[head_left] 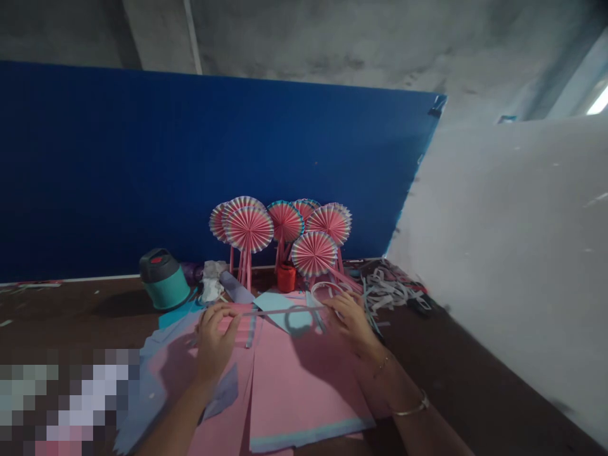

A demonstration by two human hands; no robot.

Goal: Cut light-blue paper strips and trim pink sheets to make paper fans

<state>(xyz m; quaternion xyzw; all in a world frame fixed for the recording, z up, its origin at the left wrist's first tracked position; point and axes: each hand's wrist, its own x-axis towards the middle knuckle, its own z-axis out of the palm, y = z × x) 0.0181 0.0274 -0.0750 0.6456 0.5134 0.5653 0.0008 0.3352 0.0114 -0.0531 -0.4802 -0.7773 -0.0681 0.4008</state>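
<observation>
A thin strip of tape [280,311] stretches level between my two hands, above the paper. My left hand [216,335] pinches its left end, over a folded pink piece [243,326] with a pale striped edge. On the other side my right hand [349,316] is closed on the strip's right end and on a pale ring-shaped tape roll [317,286], partly hidden by the fingers. Below the hands lie large pink sheets [299,386] with a pale blue border, and a light blue sheet [275,305]. The roll's shadow falls on them.
Several round pleated pink paper fans [249,229] on sticks stand against a blue panel [285,139]. A red container [286,278] sits before them. A teal and black container [166,282] is at left; a heap of paper strips [387,288] lies right, near a white wall [513,253].
</observation>
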